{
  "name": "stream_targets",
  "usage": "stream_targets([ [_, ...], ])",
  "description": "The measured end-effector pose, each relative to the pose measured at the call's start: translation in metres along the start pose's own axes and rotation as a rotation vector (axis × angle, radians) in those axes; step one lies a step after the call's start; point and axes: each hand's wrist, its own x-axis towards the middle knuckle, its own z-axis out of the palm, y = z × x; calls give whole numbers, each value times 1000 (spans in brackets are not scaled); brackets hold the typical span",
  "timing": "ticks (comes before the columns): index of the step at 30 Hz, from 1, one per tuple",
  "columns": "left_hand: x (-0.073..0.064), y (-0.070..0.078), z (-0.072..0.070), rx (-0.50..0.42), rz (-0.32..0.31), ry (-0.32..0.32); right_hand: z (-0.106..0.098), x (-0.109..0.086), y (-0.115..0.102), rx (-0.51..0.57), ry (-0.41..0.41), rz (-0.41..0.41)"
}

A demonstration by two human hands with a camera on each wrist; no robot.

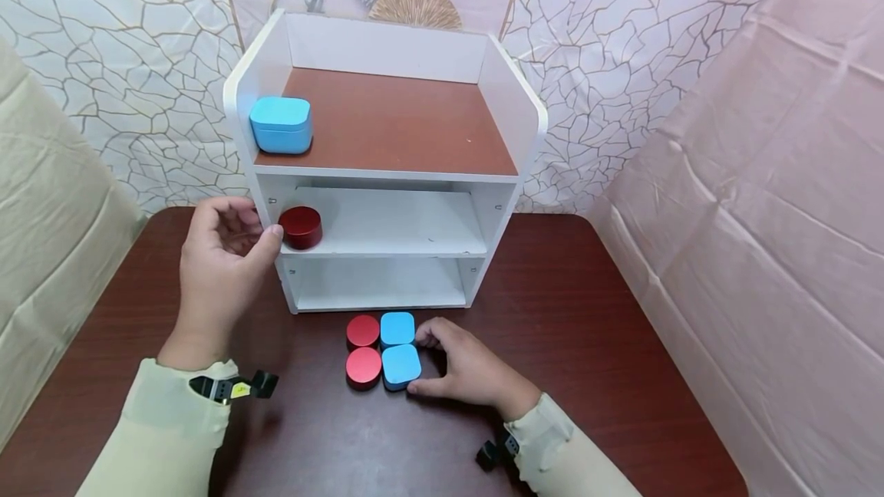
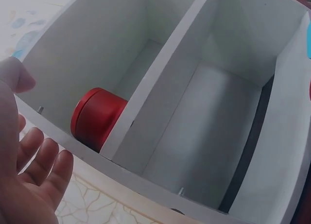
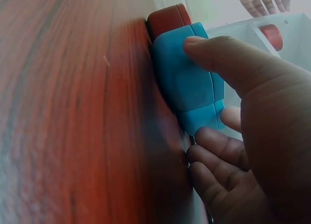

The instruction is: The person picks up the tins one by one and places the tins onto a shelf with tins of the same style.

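A red round tin [image 1: 301,227] stands at the left end of the white shelf unit's middle shelf. My left hand [image 1: 224,259] is beside it at the unit's left edge, fingers loosely bent and holding nothing; the left wrist view shows a gap between fingers and tin. On the table, a near blue rounded-square tin [image 1: 401,366] and a far blue tin [image 1: 397,328] stand together. My right hand [image 1: 470,370] is at their right side, its thumb touching the near one in the right wrist view and its fingers loosely bent by the far one. Both tins rest on the table.
Two red round tins, a near one [image 1: 363,368] and a far one [image 1: 362,331], stand left of the blue pair. A larger blue container [image 1: 282,125] sits on the top shelf's left end. The shelf unit [image 1: 390,175] stands upright at the back of the dark wooden table [image 1: 608,374].
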Motion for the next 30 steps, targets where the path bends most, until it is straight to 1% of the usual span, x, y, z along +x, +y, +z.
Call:
stream_targets([
  [3,2,1,1,1,-10,14,0,0,1,4,2,-11],
  [8,3,2,0,-16,-24,63,1,1,2,10,-5,-30],
  [15,6,4,-1,-63,-8,104,3,2,5,8,-13,-34],
  [18,7,2,-1,-68,-6,110,3,2,6,4,-19,-30],
  [24,7,-1,3,-65,-6,98,2,2,7,7,-26,-23],
  [30,6,0,7,-47,-11,101,1,1,7,14,-18,-32],
])
